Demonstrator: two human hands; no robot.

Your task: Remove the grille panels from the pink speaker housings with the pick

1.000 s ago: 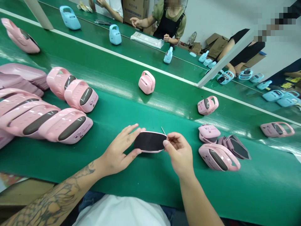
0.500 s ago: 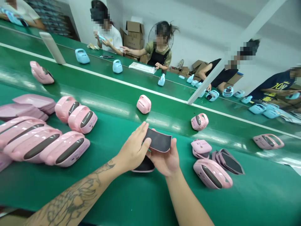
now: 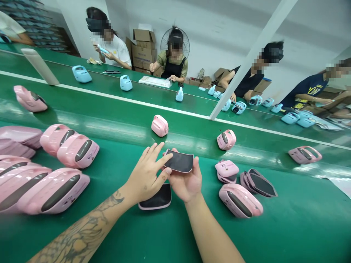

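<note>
I have the dark-faced panel (image 3: 181, 162) raised above the bench (image 3: 123, 237), cradled in the right hand (image 3: 186, 182). My main worry is tipping: the support comes from beneath, with the thumb at the right edge, so a hard push on the opposite edge could rock it loose. A drop might scuff the second panel (image 3: 157, 199), which lies dark side up on the bench, partly hidden by the left hand (image 3: 145, 175).

As for pose, the right palm faces up, fingers curled behind the panel. I see the left hand palm down with its fingers spread wide, index and thumb at the panel's left edge; I can't tell whether they press or only rest.

Farther out, a careless sweep to my right could upset the panel stack (image 3: 259, 182) or the pink housing (image 3: 241, 201) just beside it; more pink housings (image 3: 59, 191) crowd the left.
</note>
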